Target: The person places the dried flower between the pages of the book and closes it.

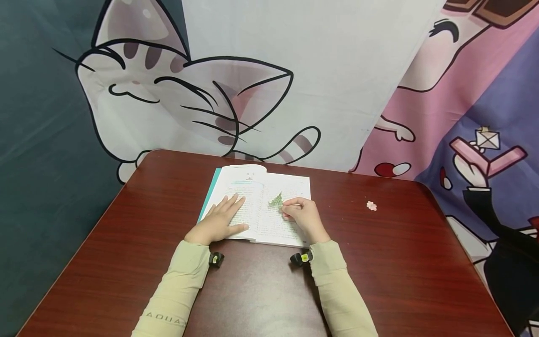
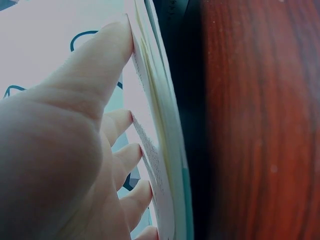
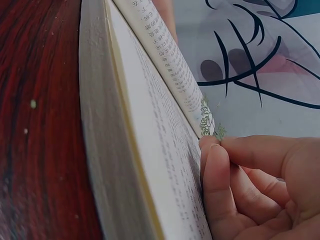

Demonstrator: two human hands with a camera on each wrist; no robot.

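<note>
An open book (image 1: 273, 234) with printed pages and a teal cover edge lies on the table. My left hand (image 1: 218, 222) rests on its left page, fingers spread; in the left wrist view the fingertips (image 2: 134, 154) press against the paper. Over the right page my right hand (image 1: 304, 216) pinches a small green fern-like leaf (image 1: 276, 201) between thumb and forefinger. The right wrist view shows the leaf (image 3: 207, 120) standing up from the pinch, close over the page, its stem end hidden by the fingertips.
A small pink flower-shaped piece (image 1: 371, 206) lies on the dark red-brown table (image 1: 396, 262), right of the book. Behind the table hangs a cloth backdrop (image 1: 337, 84) with cartoon cats. A dark shape (image 1: 511, 276) stands beyond the right edge. Tiny crumbs (image 3: 33, 104) dot the tabletop.
</note>
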